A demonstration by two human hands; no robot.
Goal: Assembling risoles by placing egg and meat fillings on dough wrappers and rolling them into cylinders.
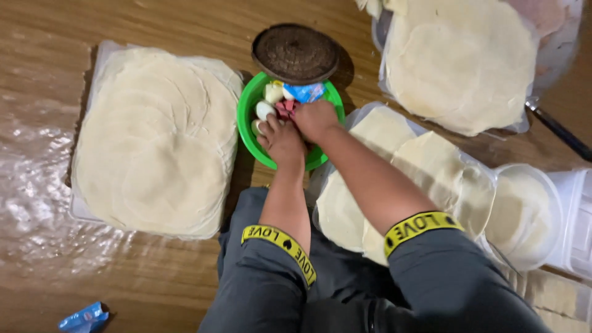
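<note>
Hands meet inside a green bowl (248,114) near the middle of the wooden surface (185,18): the left hand (282,140) lies flat with fingers spread over small white pieces (265,110), the right hand (316,118) curls loosely beside it; whether either grips anything, I cannot tell. Stacks of round dough sheets (154,142) on plastic flank the bowl within easy reach, and a dark woven lid (295,53) rests on its far rim. No room shows beyond.

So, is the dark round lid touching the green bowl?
Touching. The head view shows the dark round lid resting on the far rim of the green bowl, overlapping it with no gap visible between them.
</note>
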